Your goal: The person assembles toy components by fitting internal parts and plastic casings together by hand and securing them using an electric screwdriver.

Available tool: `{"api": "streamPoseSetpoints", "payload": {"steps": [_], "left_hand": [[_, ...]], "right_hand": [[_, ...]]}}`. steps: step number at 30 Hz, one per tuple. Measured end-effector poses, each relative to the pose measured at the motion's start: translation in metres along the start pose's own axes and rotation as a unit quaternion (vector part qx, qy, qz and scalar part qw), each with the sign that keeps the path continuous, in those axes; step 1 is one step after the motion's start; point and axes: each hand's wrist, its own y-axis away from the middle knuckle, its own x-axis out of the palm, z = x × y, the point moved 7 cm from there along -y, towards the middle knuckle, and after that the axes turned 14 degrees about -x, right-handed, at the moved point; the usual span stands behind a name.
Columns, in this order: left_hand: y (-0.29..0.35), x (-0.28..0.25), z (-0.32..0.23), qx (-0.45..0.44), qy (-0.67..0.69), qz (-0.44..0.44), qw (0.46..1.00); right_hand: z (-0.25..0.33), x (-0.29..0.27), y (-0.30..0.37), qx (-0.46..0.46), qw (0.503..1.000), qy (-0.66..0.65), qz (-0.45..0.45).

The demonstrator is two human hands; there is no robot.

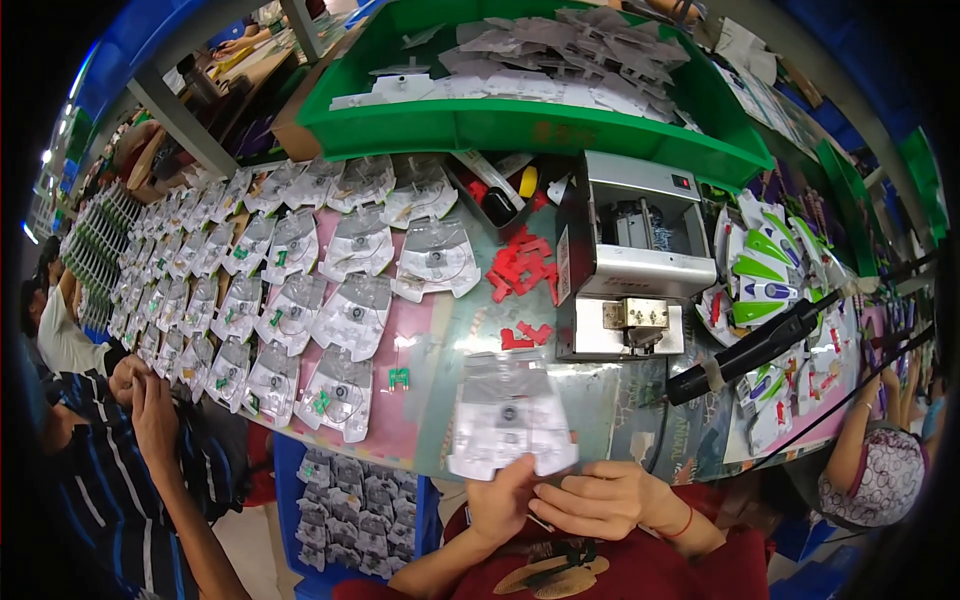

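Note:
My left hand (498, 508) grips the lower edge of a white plastic housing (512, 412) with a clear upper part and a small round hole in its middle. The housing is tilted up over the front edge of the table. Close beside it, my right hand (605, 497) has its fingers curled together near the left fingertips. Whatever those fingers may hold is hidden. Beyond the housing lie small red plastic pieces (522, 265) in a loose pile, with a few more red pieces (526, 335) nearer to me. A small green plastic piece (398, 379) lies to the left.
Rows of similar housings (352, 312) cover the table's left. A metal benchtop machine (640, 255) stands right of the red pieces, near a black electric screwdriver (745, 352) and white-green shells (765, 262). Behind is a green bin (440, 130); below, a blue crate (290, 500). Co-workers sit both sides.

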Motion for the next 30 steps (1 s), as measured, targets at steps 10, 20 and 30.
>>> {"api": "streamPoseSetpoints", "payload": {"steps": [10, 20, 30], "left_hand": [[0.01, -0.04, -0.037, 0.114, 0.182, -0.077, 0.974], [-0.007, -0.014, 0.012, -0.093, 0.121, -0.127, 0.98], [-0.035, -0.04, 0.023, 0.185, 0.029, -0.118, 0.975]], "right_hand": [[-0.052, -0.08, 0.038, 0.24, 0.961, 0.11, -0.079], [-0.098, -0.301, -0.08, 0.023, 0.869, 0.483, -0.099], [-0.379, -0.444, 0.0, 0.598, 0.695, 0.312, 0.248]]}}
